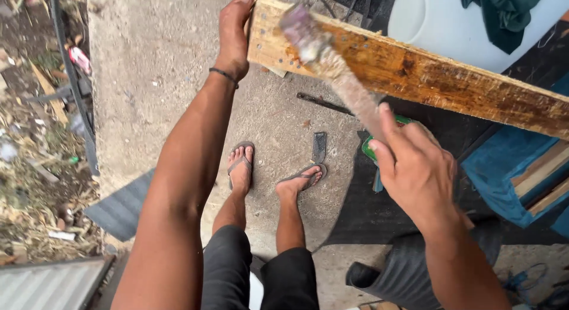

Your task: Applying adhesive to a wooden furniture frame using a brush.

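My left hand [235,32] grips the near end of a long wooden plank [415,73], pale at the end and stained dark brown further right. In my right hand [415,168] is a paintbrush [329,64] with a worn wooden handle; its bristle head, blurred, lies against the plank's pale end close to my left hand. The plank runs from upper middle down to the right edge, above the ground.
My feet in flip-flops [272,171] stand on a concrete floor [154,67]. A green container [370,149] sits on a black mat [367,209] under my right hand. Blue cloth over wood [515,173] lies right; debris [35,138] lies left; a white surface [438,25] is above.
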